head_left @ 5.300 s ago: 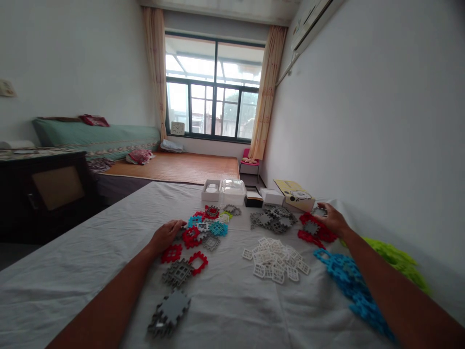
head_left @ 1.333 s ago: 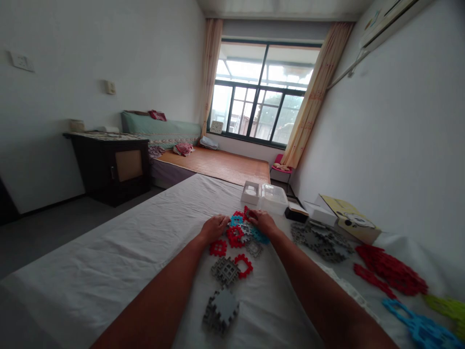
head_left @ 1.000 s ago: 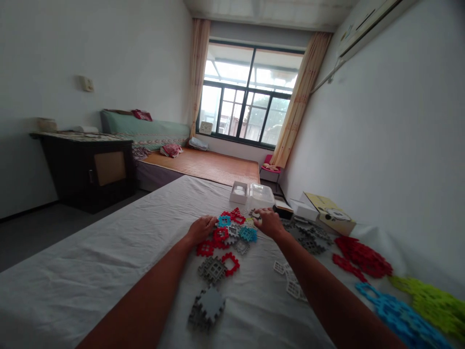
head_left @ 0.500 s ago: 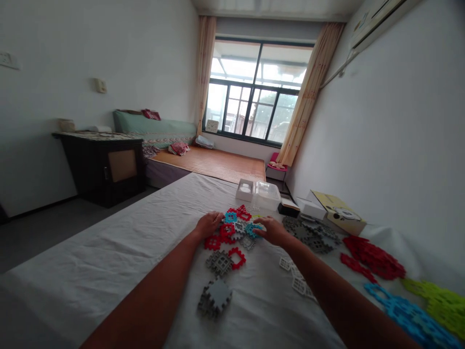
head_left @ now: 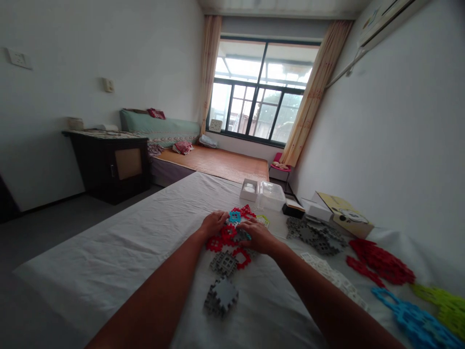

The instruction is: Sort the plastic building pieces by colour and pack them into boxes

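Interlocking plastic building pieces lie clustered on the white sheet in front of me. My left hand (head_left: 214, 224) rests at the left side of the cluster, fingers stretched out and fingertips by a small blue piece (head_left: 235, 216). My right hand (head_left: 257, 235) curls over the right side, thumb and fingers around a piece of which only a blue sliver (head_left: 249, 236) shows; the rest is hidden. Red pieces (head_left: 228, 234) lie between my hands. Nearer to me sit a grey latticed stack (head_left: 223, 263), a red ring-shaped piece (head_left: 242, 259) and another grey stack (head_left: 222, 295).
Sorted piles run along the right: grey (head_left: 316, 235), white (head_left: 329, 274), red (head_left: 381, 261), blue (head_left: 414, 312) and lime green (head_left: 443, 303). Behind stand a clear plastic box (head_left: 272, 195), a small white box (head_left: 249, 189) and a yellow carton (head_left: 343, 213).
My right hand has moved left over the cluster, and the blue piece at its right side is now mostly hidden under the fingers. A lime green piece behind is more exposed. The view has shifted slightly.
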A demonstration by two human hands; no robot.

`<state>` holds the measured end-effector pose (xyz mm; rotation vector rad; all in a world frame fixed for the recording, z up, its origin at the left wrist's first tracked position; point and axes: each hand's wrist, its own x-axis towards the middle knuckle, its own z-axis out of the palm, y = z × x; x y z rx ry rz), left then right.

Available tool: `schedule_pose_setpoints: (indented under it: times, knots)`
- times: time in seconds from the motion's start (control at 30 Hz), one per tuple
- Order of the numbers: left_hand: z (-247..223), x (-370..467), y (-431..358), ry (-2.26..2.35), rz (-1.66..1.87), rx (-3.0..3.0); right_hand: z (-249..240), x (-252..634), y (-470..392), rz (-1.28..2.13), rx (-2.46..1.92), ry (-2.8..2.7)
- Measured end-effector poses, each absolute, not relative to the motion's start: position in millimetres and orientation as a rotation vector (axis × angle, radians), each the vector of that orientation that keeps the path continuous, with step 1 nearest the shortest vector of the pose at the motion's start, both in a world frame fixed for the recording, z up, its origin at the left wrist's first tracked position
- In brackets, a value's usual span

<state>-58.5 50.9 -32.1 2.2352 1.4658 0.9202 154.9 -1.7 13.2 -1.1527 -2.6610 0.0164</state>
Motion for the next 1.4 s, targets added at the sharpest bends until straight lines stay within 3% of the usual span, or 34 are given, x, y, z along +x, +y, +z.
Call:
schedule_pose_setpoints:
  times: [0.37, 0.63, 0.97, 1.13, 1.4]
  knots:
    - [-31, -59, 51, 1.468, 0.925, 2.225, 30, 149, -34, -0.508, -1.172, -2.652]
    - [-30, -60, 51, 1.450, 0.954, 2.231, 14, 168, -74, -0.609, -1.103, -2.632]
    - [-33, -62, 54, 1.433, 1.001, 2.168, 12, 192, -98, -0.535, -1.067, -2.482]
    - [-32, -63, 52, 1.434, 1.030, 2.133, 25, 227, -109, -0.226, -1.232, -2.243]
    - [-28, -62, 48, 1.427, 1.034, 2.139, -9, 265, -118, 0.040, -1.279, -2.047]
